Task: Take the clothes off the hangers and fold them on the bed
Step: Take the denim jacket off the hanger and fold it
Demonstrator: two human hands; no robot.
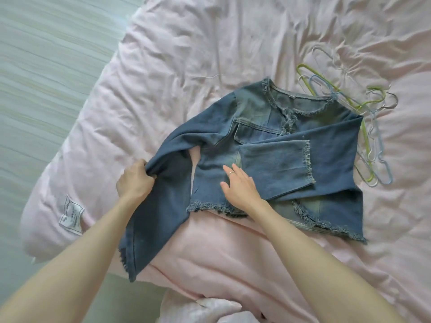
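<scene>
While the jacket [268, 145] lies front-up on the pink bed [186, 54], the left hand [135, 180] grips one sleeve [161, 190], its fingers curled tight around a bunched fold of denim near the elbow. Below those fingers the sleeve hangs down over the bed's edge, its frayed cuff at the bottom. The right hand [240, 187] lies flat on the jacket's lower front, fingers straight and slightly spread, pressing the cloth; a ring [231, 173] sits on one finger. Just beyond those fingertips the other sleeve [279, 164] is folded across the chest, its frayed cuff ending near the middle of the jacket. The frayed hem runs just behind the right wrist.

Well past the right fingertips, beside the jacket's far shoulder, a pile of thin hangers [363, 127] rests on the bed, green, blue and pale ones tangled together, and part of it is tucked under the jacket's edge. To the outside of the left hand a white label [71, 215] is sewn to the pink cover near the bed's corner, with pale floor [46, 66] beyond it.
</scene>
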